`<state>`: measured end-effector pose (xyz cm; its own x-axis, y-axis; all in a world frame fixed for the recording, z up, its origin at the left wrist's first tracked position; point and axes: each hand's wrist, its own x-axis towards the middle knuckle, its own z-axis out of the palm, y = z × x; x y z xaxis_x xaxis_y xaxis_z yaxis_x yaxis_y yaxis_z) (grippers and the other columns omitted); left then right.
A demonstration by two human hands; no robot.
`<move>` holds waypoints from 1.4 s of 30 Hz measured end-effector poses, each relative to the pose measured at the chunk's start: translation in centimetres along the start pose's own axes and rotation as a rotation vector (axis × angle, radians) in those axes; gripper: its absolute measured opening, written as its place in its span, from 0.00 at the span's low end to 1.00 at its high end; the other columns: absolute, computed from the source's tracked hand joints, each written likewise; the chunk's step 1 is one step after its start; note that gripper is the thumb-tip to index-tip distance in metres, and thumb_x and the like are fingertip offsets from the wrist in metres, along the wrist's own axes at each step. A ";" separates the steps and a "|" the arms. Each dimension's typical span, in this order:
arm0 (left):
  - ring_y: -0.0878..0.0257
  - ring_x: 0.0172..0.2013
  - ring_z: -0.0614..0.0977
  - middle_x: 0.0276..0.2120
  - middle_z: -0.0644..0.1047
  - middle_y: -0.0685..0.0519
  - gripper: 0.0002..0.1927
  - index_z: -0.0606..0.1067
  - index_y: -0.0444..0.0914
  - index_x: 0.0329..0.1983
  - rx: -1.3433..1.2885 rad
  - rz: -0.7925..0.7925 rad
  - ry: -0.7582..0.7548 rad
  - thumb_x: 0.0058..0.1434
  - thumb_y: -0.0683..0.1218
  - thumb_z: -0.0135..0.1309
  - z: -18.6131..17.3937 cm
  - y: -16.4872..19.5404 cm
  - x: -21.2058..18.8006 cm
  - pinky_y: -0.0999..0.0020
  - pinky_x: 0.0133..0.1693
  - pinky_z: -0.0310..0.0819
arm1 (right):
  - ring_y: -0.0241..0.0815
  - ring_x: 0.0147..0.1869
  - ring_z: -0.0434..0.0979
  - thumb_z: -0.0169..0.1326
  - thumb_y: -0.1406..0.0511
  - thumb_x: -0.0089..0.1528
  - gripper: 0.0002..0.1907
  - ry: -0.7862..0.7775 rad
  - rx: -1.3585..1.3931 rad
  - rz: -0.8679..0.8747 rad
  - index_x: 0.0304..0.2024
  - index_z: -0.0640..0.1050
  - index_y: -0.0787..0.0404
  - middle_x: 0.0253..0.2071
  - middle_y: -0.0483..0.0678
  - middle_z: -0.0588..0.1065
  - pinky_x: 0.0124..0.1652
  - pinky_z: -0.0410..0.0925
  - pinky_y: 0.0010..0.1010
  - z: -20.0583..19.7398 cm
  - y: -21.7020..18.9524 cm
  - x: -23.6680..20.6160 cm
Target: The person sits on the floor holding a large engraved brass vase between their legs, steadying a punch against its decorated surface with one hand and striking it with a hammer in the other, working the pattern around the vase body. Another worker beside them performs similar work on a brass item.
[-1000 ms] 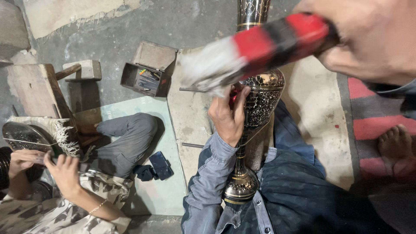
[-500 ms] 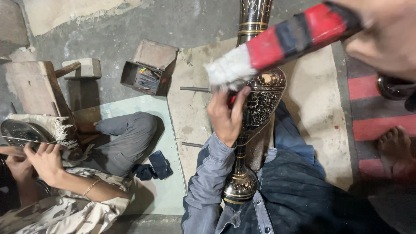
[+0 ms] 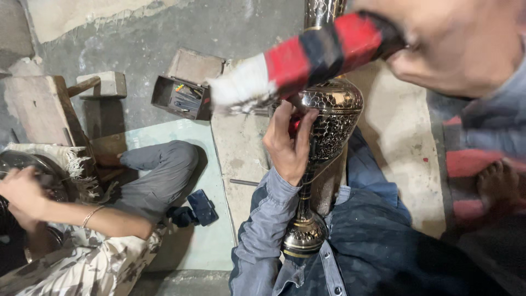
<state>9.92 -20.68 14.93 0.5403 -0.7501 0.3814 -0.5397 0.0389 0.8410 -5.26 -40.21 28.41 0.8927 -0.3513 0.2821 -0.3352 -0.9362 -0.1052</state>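
On floor: open box (image 3: 181, 97) holds small tools | left hand (image 3: 289, 143) touching vase (image 3: 329, 118)

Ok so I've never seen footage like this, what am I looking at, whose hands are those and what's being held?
This is a camera worn on a person's head, looking down at their lap. Their left hand steadies a tall engraved metal vase standing between their legs. Their right hand, close to the lens and blurred, holds a red, black and white wrapped tool over the vase. On the floor lie an open tool box and wood blocks. At left another person sits working on something round.
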 end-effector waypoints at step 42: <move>0.66 0.38 0.80 0.40 0.78 0.53 0.24 0.65 0.34 0.67 -0.492 -0.339 0.112 0.71 0.41 0.56 -1.7 -3.9 0.2 0.72 0.39 0.77 | 0.40 0.41 0.83 0.69 0.60 0.55 0.23 -0.214 0.710 0.965 0.49 0.82 0.66 0.40 0.53 0.83 0.42 0.74 0.34 23.9 0.6 -23.5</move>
<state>13.23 -19.81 12.36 0.7093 -0.7008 0.0765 0.0217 0.1302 0.9912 -19.24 -32.53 -1.10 0.4219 -0.8336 -0.3565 -0.7096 -0.0588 -0.7022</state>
